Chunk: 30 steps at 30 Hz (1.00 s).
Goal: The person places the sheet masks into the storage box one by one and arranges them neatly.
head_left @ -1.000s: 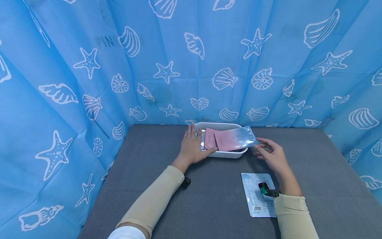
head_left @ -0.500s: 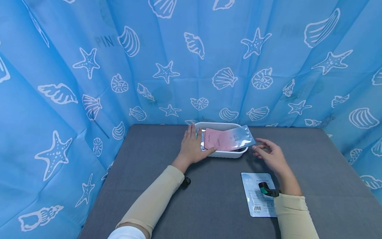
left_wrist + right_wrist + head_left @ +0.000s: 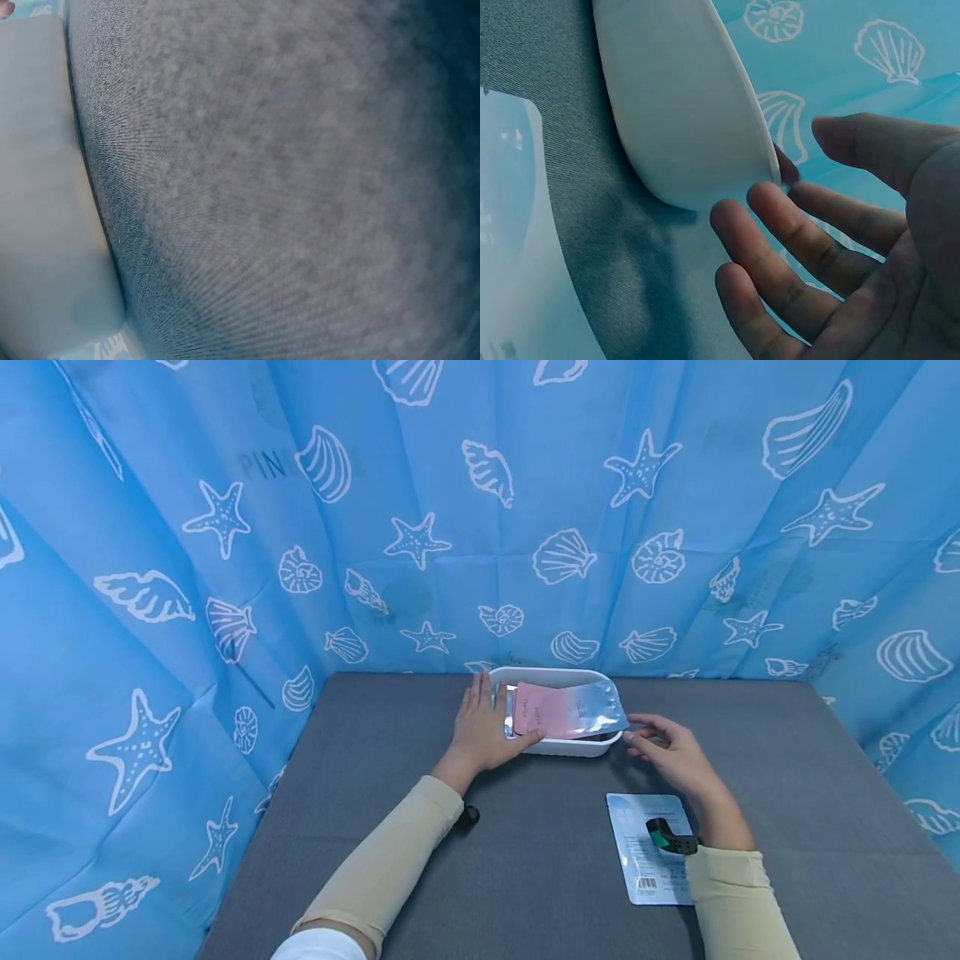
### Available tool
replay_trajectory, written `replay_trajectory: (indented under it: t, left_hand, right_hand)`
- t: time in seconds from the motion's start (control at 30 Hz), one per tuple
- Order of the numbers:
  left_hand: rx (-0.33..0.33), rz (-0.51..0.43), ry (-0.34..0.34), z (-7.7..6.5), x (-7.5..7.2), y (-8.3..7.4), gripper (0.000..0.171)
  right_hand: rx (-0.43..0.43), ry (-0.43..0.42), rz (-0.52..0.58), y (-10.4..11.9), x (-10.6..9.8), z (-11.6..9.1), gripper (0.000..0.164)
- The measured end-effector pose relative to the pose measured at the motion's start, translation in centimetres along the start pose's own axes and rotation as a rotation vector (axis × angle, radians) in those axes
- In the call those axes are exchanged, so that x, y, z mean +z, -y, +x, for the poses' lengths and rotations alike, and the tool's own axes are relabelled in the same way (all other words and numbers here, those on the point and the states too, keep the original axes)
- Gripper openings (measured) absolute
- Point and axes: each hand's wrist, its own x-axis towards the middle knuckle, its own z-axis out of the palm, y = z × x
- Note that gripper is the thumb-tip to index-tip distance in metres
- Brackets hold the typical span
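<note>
A white plastic basket [image 3: 555, 747] stands near the table's back edge. Pink-and-blue foil pouches [image 3: 588, 710] lie overlapping in it, and a silvery pouch edge shows at the left. My left hand [image 3: 480, 727] rests over the basket's left end, fingers straight and spread, thumb along the front rim. At the basket's right end is my right hand [image 3: 671, 752], beside the top pouch's blue end. In the right wrist view the right hand's fingers [image 3: 780, 274] are loosely bent by the basket's outer wall [image 3: 682, 97], with nothing between them and the thumb.
A light-blue pouch [image 3: 637, 860] with printed text and a barcode lies flat on the grey tabletop [image 3: 540, 860], partly under the right wrist strap [image 3: 675, 841]. A blue curtain [image 3: 465, 585] with shell and starfish prints hangs behind the table.
The top pouch has slid left and settled further into the basket. My right hand has let go of its end and shifted left to the basket's edge. My left hand has stayed put.
</note>
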Motion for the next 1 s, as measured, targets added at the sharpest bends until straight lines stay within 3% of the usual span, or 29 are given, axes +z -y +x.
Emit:
replay_trajectory:
  t: [0.77,1.0]
  left_hand:
    - [0.004,0.032,0.016,0.2,0.2,0.2,0.120]
    - [-0.007,0.034,0.021,0.3,0.3,0.2,0.121]
  right_hand:
    - [-0.018,0.042,-0.012,0.5,0.0,-0.2,0.054]
    - [-0.017,0.065,-0.071,0.3,-0.7,-1.1,0.054]
